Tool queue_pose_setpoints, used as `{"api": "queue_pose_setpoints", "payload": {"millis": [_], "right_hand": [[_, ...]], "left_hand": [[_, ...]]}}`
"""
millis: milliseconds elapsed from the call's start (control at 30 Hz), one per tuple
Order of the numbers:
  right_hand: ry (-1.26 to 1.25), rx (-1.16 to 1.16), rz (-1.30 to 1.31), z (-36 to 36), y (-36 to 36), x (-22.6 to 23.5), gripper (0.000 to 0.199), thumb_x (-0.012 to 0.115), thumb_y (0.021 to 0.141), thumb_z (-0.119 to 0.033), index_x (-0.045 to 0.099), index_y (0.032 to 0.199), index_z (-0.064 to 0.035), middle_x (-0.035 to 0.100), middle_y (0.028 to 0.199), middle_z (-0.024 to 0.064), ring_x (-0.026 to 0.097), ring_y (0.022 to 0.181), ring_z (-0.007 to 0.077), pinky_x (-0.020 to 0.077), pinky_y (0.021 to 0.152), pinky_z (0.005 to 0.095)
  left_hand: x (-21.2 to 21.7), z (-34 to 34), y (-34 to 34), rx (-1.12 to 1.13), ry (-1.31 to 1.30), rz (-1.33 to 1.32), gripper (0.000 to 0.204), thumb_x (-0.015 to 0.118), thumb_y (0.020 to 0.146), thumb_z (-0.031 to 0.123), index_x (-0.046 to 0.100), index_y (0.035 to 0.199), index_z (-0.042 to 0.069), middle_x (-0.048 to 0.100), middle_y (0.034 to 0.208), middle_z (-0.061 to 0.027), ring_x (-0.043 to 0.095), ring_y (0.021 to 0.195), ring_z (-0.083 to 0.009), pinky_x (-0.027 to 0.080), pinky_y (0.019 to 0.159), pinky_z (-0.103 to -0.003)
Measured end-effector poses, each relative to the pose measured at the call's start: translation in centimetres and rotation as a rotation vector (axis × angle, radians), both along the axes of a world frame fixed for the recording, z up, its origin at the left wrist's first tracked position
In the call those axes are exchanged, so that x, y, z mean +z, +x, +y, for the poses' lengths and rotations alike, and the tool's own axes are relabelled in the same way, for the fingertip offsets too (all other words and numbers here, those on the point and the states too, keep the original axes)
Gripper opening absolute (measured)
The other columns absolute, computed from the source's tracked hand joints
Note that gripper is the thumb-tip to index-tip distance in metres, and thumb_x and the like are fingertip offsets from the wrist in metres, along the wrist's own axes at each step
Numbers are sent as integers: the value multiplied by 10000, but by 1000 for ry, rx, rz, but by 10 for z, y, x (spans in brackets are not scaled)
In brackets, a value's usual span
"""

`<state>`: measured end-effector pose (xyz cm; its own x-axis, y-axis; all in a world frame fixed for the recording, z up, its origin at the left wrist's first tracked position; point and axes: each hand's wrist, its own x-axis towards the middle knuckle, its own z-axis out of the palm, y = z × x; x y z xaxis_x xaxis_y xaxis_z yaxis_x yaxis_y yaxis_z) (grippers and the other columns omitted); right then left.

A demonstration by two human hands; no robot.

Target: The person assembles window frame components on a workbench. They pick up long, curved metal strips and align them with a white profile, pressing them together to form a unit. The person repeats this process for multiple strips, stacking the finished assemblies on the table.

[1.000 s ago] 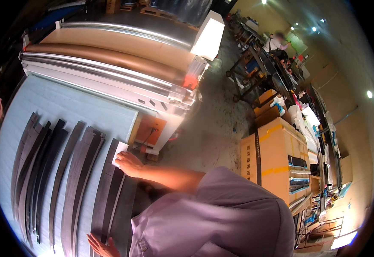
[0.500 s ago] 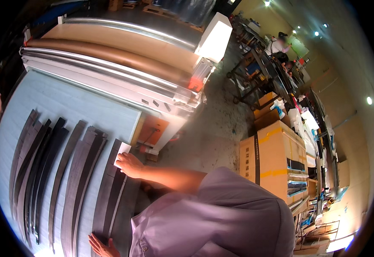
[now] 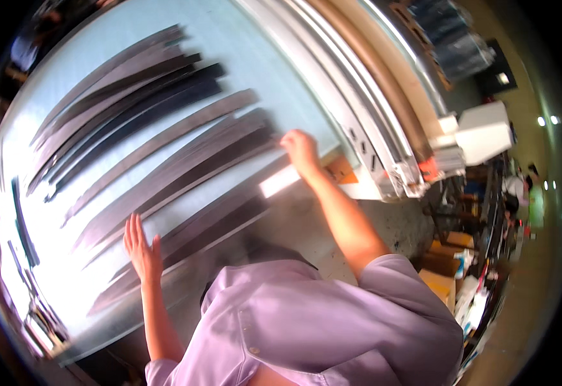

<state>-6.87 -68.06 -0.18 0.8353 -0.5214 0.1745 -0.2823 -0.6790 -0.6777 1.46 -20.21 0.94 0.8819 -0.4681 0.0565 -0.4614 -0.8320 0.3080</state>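
My left hand (image 3: pixel 143 252) is open, fingers stretched out, over the near dark strips and the gap beside them. My right hand (image 3: pixel 301 153) has its fingers curled together by the right end of a bundle of long grey-brown strips (image 3: pixel 210 145); what they hold, if anything, is hidden. A small white card (image 3: pixel 280 181) lies at the right end of the nearest dark strips (image 3: pixel 220 215), below my right hand and apart from it. Farther off, black strips (image 3: pixel 146 106) and a single grey strip (image 3: pixel 178 132) lie roughly parallel on the pale blue table (image 3: pixel 281 77).
Along the table's right side runs a machine with a brown roller (image 3: pixel 374 61), metal rails and a white end housing (image 3: pixel 487 134). Cardboard boxes (image 3: pixel 438 283) stand on the right. More thin strips (image 3: pixel 24 225) lie at the left edge. People work in the far right background.
The view has swung round to the left. My right hand has let go of the white card and moved to the neighbouring bundle's end. My left hand is still spread near the strips.
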Motion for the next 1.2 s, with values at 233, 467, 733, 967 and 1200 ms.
{"api": "queue_pose_setpoints", "payload": {"millis": [233, 467, 733, 967, 1200], "right_hand": [[-222, 226, -43, -39, 108, 2, 63, 683, 837, -73, 688, 853, -13, 681, 848, 165, 657, 811, 377, 522, 703, 438], [-306, 598, -9, -51, 181, -22, 183, 663, 840, -92, 667, 1008, -20, 647, 1041, 177, 628, 950, 360, 499, 841, 417], [-446, 687, -113, -70, 184, -48, 109, 562, 896, -68, 631, 919, 14, 637, 975, 168, 635, 895, 350, 524, 822, 436], [-754, 624, -57, -64, 187, -13, 87, 613, 776, -50, 561, 720, -90, 580, 768, 81, 630, 792, 274, 541, 670, 385], [-647, 668, -26, -62, 184, 20, 44, 582, 813, -66, 615, 795, -90, 622, 825, 89, 633, 828, 297, 534, 728, 405]], "left_hand": [[-20, -36, 66, 71, -7, -135, 703, 652, 922, 237, 334, 1532, 87, 348, 1582, -107, 299, 1462, -326, 230, 1179, -472], [-48, -40, 137, 158, 209, -141, 672, 552, 979, 415, 329, 1543, 126, 309, 1612, -50, 289, 1471, -311, 201, 1192, -482], [-50, -42, 150, 141, 270, -113, 646, 554, 978, 424, 358, 1534, 161, 335, 1601, -28, 338, 1443, -299, 215, 1186, -488], [-49, -39, 148, 148, 204, -108, 621, 565, 974, 419, 397, 1518, 172, 354, 1592, -22, 350, 1436, -296, 202, 1186, -506], [-52, -37, 150, 160, 194, -108, 604, 566, 973, 417, 420, 1506, 173, 355, 1592, -5, 354, 1434, -290, 194, 1184, -526]]}}
